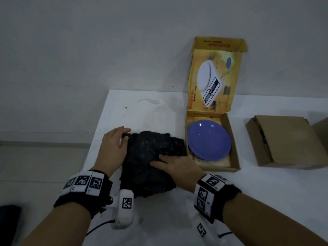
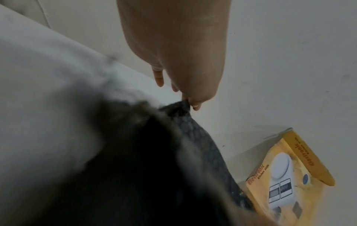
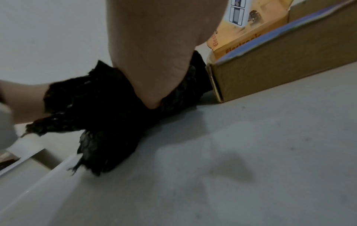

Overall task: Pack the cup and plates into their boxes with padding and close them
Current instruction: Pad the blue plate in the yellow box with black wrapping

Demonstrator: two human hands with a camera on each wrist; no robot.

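Our left hand [image 1: 113, 144] pinches the far left corner of the black cloth [image 1: 150, 162]; our right hand [image 1: 179, 167] lies flat, fingers straight, pressing its near right part; the cloth rests on the table [image 1: 266, 192], touching the open yellow box [image 1: 234, 150] holding the blue plate [image 1: 209, 139].

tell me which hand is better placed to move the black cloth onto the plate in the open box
Right, probably. The right hand lies flat on the cloth beside the box holding the plate; the left hand pinches the far corner.
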